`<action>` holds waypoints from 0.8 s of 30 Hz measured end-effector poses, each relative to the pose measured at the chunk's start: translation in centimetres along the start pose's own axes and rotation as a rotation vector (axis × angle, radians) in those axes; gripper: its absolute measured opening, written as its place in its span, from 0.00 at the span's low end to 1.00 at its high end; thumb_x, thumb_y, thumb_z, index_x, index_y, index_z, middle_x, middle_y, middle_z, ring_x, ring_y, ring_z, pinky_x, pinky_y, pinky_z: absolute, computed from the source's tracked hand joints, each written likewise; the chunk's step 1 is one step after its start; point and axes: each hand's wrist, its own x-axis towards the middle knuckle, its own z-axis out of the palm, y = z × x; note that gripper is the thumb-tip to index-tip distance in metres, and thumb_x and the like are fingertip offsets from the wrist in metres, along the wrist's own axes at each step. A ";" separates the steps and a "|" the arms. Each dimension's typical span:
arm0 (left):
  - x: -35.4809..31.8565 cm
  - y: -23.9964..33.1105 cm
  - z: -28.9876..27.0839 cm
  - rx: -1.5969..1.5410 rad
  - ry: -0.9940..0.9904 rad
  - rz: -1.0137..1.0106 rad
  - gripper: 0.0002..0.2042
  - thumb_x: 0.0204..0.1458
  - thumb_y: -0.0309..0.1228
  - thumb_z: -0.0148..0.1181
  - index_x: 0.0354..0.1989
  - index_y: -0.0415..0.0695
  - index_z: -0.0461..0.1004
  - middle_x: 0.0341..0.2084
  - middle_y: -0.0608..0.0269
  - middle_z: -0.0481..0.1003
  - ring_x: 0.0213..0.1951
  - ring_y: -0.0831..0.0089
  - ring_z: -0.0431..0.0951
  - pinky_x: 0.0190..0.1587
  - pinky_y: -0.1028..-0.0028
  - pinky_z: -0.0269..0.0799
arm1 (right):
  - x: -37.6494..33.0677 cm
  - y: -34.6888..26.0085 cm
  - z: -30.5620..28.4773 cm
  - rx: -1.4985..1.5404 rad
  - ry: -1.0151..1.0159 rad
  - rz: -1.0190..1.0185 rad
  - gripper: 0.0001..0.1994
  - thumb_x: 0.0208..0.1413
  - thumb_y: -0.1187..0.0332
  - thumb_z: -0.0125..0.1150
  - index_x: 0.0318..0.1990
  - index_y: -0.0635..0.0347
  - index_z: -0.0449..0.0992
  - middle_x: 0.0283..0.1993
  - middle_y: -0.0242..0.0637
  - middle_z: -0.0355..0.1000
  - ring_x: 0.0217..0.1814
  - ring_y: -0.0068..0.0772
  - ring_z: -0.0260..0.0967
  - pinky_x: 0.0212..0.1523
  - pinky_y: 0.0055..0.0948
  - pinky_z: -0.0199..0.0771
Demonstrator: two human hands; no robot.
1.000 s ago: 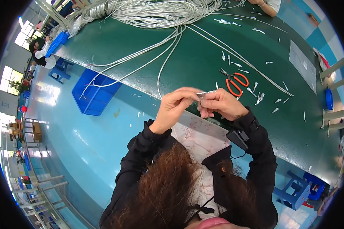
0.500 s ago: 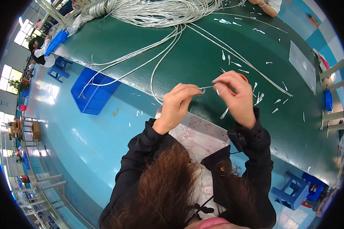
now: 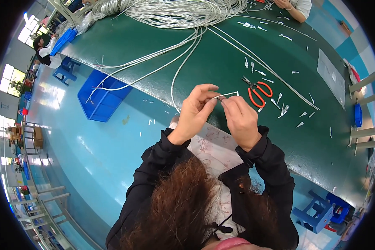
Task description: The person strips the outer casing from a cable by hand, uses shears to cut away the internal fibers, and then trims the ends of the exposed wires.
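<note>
My left hand (image 3: pixel 194 113) is closed around a silvery-white cable (image 3: pixel 174 89) near its end, thumb and fingers pinched together. Fingers of my right hand (image 3: pixel 242 123) meet my left fingertips and pinch at the same cable end. A thin white strand (image 3: pixel 229 94) stands out above both hands and bends at its tip; the exact grip point is hidden by my fingers. Beyond my right hand, a pair of scissors (image 3: pixel 260 92) with orange-red handles and dark blades lies slightly spread on the green table (image 3: pixel 150 46), touched by neither hand.
A large coil of silvery cable (image 3: pixel 183 12) lies at the table's far side, with several ends trailing off the near edge over a blue bin (image 3: pixel 98 102). White scraps (image 3: pixel 283 110) are scattered at right, near a clear plastic bag (image 3: pixel 331 77). Another person's hand (image 3: pixel 284 4) shows at top right.
My right hand has moved down and inward to meet my left at the cable end. The scissors, partly covered before, now show whole on the table. A bent white strand now shows above my hands.
</note>
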 end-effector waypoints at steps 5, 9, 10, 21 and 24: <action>0.4 -0.4 -1.2 -0.156 -0.060 -0.094 0.13 0.54 0.18 0.53 0.49 0.36 0.67 0.35 0.62 0.77 0.35 0.85 0.72 0.34 0.83 0.67 | -0.4 0.3 0.1 -0.018 0.036 -0.032 0.09 0.45 0.81 0.62 0.36 0.66 0.72 0.31 0.39 0.68 0.28 0.38 0.69 0.27 0.31 0.70; 0.5 -0.5 -1.4 -0.200 -0.067 -0.145 0.15 0.52 0.18 0.56 0.49 0.36 0.67 0.33 0.63 0.77 0.32 0.87 0.71 0.33 0.86 0.66 | -0.5 0.1 -0.1 -0.050 0.028 -0.107 0.09 0.45 0.82 0.61 0.36 0.66 0.73 0.32 0.40 0.68 0.28 0.37 0.69 0.27 0.31 0.70; 0.6 -0.5 -1.2 -0.154 -0.058 -0.145 0.16 0.51 0.18 0.57 0.49 0.36 0.66 0.32 0.63 0.77 0.31 0.87 0.71 0.32 0.87 0.65 | -0.5 0.1 -0.1 -0.054 0.019 -0.126 0.09 0.45 0.82 0.60 0.36 0.66 0.73 0.33 0.40 0.69 0.28 0.36 0.69 0.26 0.31 0.70; 0.0 -0.1 -0.4 0.006 -0.045 -0.054 0.19 0.49 0.19 0.61 0.49 0.37 0.66 0.27 0.68 0.77 0.29 0.89 0.69 0.30 0.87 0.64 | 2.0 1.0 -3.4 0.113 -0.011 0.076 0.08 0.45 0.79 0.61 0.35 0.63 0.75 0.35 0.38 0.72 0.33 0.36 0.69 0.30 0.28 0.68; -0.3 0.3 -0.4 0.045 -0.047 -0.050 0.18 0.49 0.19 0.62 0.49 0.37 0.67 0.26 0.68 0.77 0.28 0.89 0.69 0.30 0.87 0.63 | 1.7 1.4 -2.8 0.207 -0.275 0.080 0.05 0.46 0.78 0.61 0.33 0.64 0.75 0.33 0.37 0.72 0.34 0.37 0.68 0.33 0.29 0.67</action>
